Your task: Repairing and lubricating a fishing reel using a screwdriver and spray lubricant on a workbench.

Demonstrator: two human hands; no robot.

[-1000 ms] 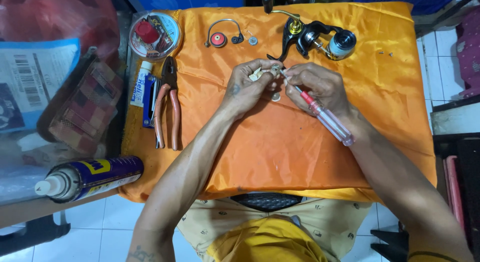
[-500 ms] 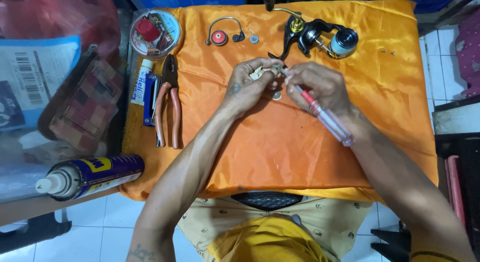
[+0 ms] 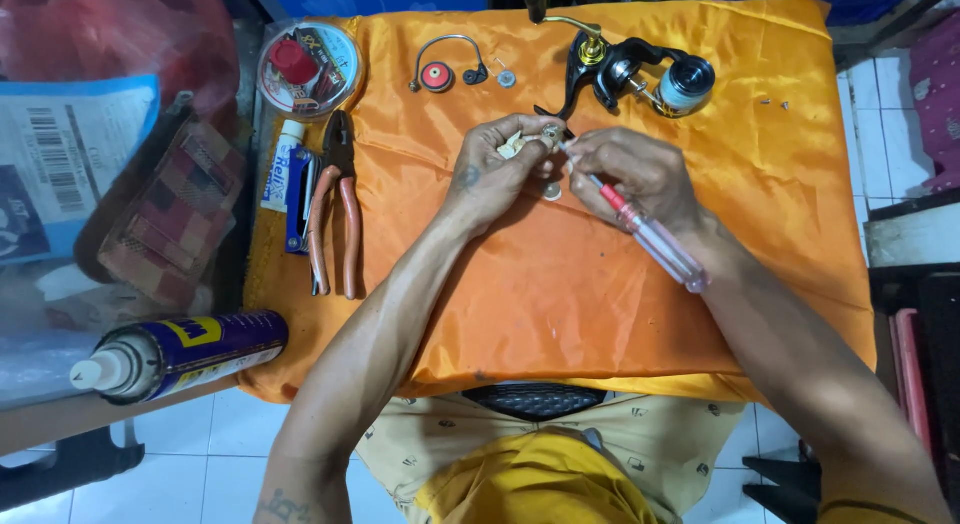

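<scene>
My left hand (image 3: 497,171) pinches a small pale metal part (image 3: 521,143) over the middle of an orange cloth (image 3: 560,294). My right hand (image 3: 635,174) grips a screwdriver (image 3: 650,232) with a clear and red handle, its tip pointing at that part. The two hands touch at the fingertips. A small round washer (image 3: 551,192) lies on the cloth just under them. Behind the hands a black fishing reel (image 3: 630,72) with a gold arm rests on the cloth.
Orange-handled pliers (image 3: 335,209) and a white tube (image 3: 282,166) lie at the cloth's left edge. A wire bail with a red roller (image 3: 440,72) and a round line spool case (image 3: 308,66) sit at the back. A blue spray can (image 3: 185,352) lies at the lower left.
Both hands stay together on the small part with only slight finger shifts. The view has drifted a little.
</scene>
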